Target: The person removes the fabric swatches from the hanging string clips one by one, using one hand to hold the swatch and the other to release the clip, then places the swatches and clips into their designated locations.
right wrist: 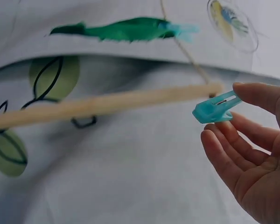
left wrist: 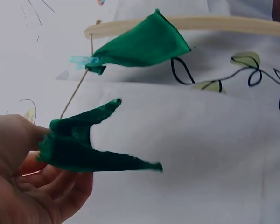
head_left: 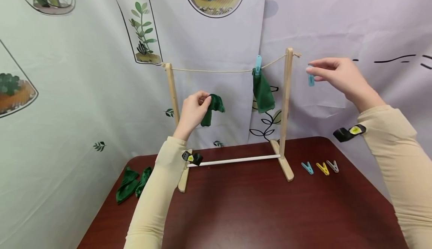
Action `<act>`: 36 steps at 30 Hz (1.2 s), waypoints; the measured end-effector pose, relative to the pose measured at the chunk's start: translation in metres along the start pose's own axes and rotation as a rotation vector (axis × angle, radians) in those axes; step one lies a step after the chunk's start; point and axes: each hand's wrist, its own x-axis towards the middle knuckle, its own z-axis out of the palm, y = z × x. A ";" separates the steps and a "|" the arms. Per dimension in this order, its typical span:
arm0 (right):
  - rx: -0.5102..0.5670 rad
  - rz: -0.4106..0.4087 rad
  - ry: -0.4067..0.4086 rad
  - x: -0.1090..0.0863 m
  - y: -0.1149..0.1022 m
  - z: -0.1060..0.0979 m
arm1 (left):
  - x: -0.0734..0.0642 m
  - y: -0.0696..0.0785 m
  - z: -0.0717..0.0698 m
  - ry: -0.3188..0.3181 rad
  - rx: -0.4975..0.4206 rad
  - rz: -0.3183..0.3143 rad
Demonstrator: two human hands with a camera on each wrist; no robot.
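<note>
My left hand [head_left: 195, 110] pinches a green velvety cloth [head_left: 216, 103] by its upper edge, and the cloth hangs down in front of the line. In the left wrist view two pointed ends of this cloth [left wrist: 98, 158] stick out from the fingers. To the right of the rack, my right hand [head_left: 341, 77] holds a blue clothespin [head_left: 311, 77] between thumb and fingers. Another green cloth [head_left: 263, 92] hangs from the cord [head_left: 212, 71] near the right post, clipped by a second blue clothespin [head_left: 258, 65].
The wooden rack has a left post [head_left: 173, 91], a right post [head_left: 287, 102] and a white bottom bar [head_left: 236, 160]. Blue [head_left: 307, 167], yellow [head_left: 323, 168] and grey [head_left: 333, 166] clothespins lie right on the table [head_left: 256, 211]. More green cloth [head_left: 127, 185] lies at left. A printed curtain [head_left: 101, 72] hangs behind.
</note>
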 end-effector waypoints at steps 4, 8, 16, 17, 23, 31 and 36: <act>-0.039 0.048 -0.001 -0.007 0.022 -0.009 | -0.007 -0.008 -0.006 -0.075 0.064 0.002; -0.093 0.076 -0.003 -0.013 0.045 -0.013 | -0.016 -0.019 -0.011 -0.149 0.111 -0.016; -0.232 0.122 -0.045 -0.029 0.090 -0.009 | -0.036 -0.042 -0.025 -0.246 0.137 -0.061; -0.245 0.126 -0.055 -0.032 0.095 -0.008 | -0.038 -0.045 -0.027 -0.252 0.135 -0.066; -0.300 0.136 -0.112 -0.043 0.125 0.006 | -0.053 -0.060 -0.045 -0.240 0.117 -0.140; -0.337 0.098 -0.166 -0.055 0.159 0.041 | -0.073 -0.080 -0.073 -0.196 0.100 -0.223; -0.321 0.109 -0.205 -0.063 0.177 0.067 | -0.090 -0.095 -0.094 -0.176 0.154 -0.240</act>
